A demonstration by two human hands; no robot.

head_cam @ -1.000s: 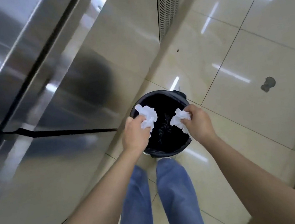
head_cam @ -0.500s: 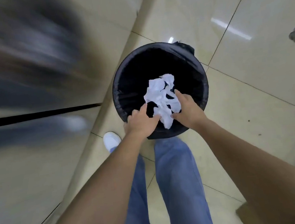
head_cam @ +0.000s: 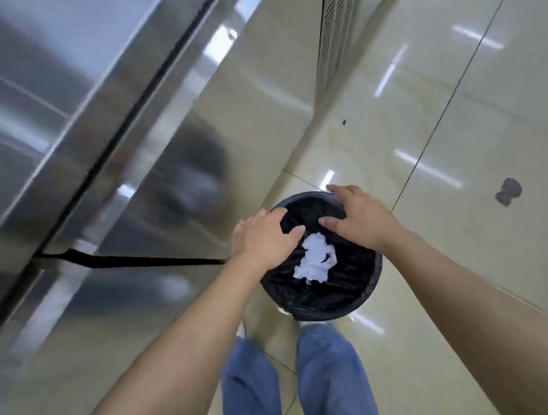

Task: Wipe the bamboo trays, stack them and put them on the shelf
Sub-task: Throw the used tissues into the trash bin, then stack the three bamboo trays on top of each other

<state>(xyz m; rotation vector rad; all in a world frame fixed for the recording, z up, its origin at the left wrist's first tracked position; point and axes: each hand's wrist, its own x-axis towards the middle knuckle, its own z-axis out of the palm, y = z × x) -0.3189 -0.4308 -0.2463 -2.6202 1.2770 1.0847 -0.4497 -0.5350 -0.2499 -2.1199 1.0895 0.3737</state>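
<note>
We noted a stainless-steel cabinet front (head_cam: 91, 133) filling the left of the view, standing on a glossy tiled floor (head_cam: 462, 122). A round black bin (head_cam: 328, 299) with a black liner stood on the floor just ahead of the person's blue jeans (head_cam: 332, 383). Both hands were over its mouth, fingers spread and gripping nothing: left hand (head_cam: 264, 239) above the near-left rim, right hand (head_cam: 362, 219) above the far-right. Crumpled white paper (head_cam: 315, 262) lay inside the bin. No bamboo trays were in view.

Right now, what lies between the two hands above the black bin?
In the head view, crumpled white paper lies in the black bin, showing between the open left hand and right hand; neither touches it.
</note>
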